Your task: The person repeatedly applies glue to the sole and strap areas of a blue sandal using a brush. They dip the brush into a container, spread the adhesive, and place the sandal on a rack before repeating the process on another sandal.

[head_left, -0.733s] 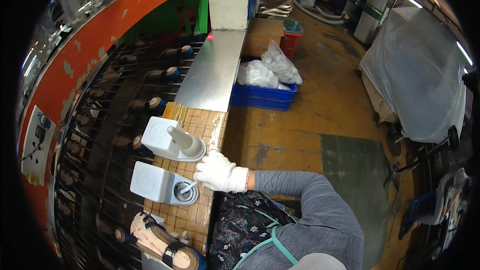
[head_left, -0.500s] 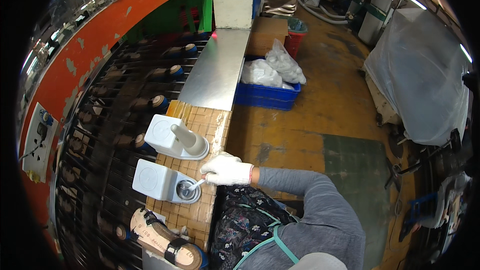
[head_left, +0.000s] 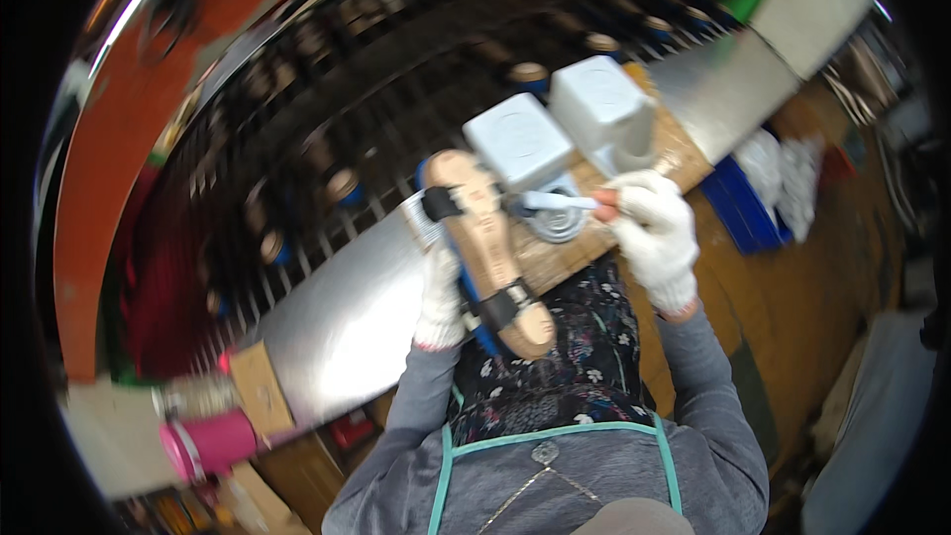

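Observation:
In my white-gloved left hand (head_left: 439, 299) is a shoe last (head_left: 485, 238), sole side up. It has a tan insole, black straps wrapped across it and blue sides. My gloved right hand (head_left: 654, 230), its bare fingertips showing, pinches a pale-handled brush (head_left: 567, 200). The brush's head lies close beside the insole, above the round cup of a white glue pot (head_left: 519, 142); blur hides whether it touches the insole. A second white pot (head_left: 600, 99) with an upright spout-like tube (head_left: 634, 137) stands just beyond, to the right.
Both pots stand on a wooden board (head_left: 684, 160) at the bench edge. A metal ledge (head_left: 332, 312) runs left. Behind is a dark rod conveyor (head_left: 396, 129) carrying several lasts. A blue crate (head_left: 743, 200) with white bags sits at right; a pink container (head_left: 210, 444) is lower left.
My view has turned left. My left hand has come into view and now holds the shoe last, lifted from the bench. The brush has left the cup and moved toward the insole.

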`<state>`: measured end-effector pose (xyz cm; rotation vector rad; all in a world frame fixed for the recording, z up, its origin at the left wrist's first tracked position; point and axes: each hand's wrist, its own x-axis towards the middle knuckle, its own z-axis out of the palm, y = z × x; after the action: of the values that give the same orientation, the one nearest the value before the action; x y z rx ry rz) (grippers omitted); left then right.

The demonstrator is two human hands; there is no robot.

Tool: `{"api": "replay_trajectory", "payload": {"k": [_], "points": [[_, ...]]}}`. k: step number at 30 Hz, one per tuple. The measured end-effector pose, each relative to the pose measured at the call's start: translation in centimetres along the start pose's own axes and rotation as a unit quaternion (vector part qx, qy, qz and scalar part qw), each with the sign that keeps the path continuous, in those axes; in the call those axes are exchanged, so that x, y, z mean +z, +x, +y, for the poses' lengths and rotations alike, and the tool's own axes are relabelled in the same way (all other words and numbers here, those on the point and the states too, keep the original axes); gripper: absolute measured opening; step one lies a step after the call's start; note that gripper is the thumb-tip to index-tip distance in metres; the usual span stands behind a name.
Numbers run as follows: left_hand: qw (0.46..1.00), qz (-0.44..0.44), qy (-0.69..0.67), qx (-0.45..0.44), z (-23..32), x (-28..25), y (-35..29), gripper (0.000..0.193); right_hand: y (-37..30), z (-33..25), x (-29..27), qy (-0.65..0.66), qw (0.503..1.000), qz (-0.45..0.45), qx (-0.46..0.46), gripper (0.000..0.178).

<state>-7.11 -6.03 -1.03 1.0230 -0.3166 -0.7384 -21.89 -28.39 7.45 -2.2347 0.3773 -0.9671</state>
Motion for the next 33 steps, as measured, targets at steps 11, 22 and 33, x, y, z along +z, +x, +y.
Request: {"api": "replay_trajectory", "payload": {"k": [11,22,33], "points": [[0.997,0.023,0.065,0.02,1.8,-0.5,-3.1,0.085,-1.4,-3.4,4.8,0.117,0.984,-0.108,0.081,0.017],[0.991,0.032,0.127,0.0,3.9,-0.7,-4.0,0.085,0.8,-3.6,6.0,0.054,0.993,-0.1,-0.006,0.018],[0.995,-0.026,0.097,0.009,3.7,-1.3,-3.5,0.1,2.0,-2.0,6.2,0.077,0.985,-0.151,-0.04,0.016]]}}
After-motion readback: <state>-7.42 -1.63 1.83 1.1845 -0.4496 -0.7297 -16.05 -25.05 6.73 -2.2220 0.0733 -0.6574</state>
